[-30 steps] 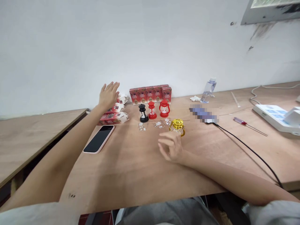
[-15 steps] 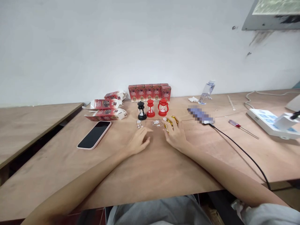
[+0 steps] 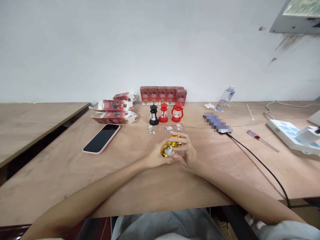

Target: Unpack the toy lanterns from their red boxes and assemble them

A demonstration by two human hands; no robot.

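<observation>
My left hand (image 3: 156, 156) and my right hand (image 3: 187, 151) both close around a shiny gold mini lantern (image 3: 169, 151) with a clear bulb, held just above the table in front of me. Fingers cover part of it, and it looks tilted. Beyond my hands stand a black mini lantern (image 3: 154, 115), a red mini lantern (image 3: 163, 113) and another red mini lantern (image 3: 177, 113), all upright. Three small groups of white and metal parts (image 3: 151, 130) lie in front of them; what the pieces are is too small to tell.
Red printed boxes (image 3: 162, 96) stand along the wall. Opened red cartons (image 3: 112, 116) and a phone (image 3: 101, 138) lie at left. On the right are a blurred-out phone (image 3: 217, 123) on a black cable, a tilted plastic bottle (image 3: 226, 98), a screwdriver (image 3: 262, 140) and a power strip (image 3: 291, 136).
The gold lantern has come from the table by my right hand toward me, between both hands. My left hand has moved right and closed on it. The view has shifted slightly.
</observation>
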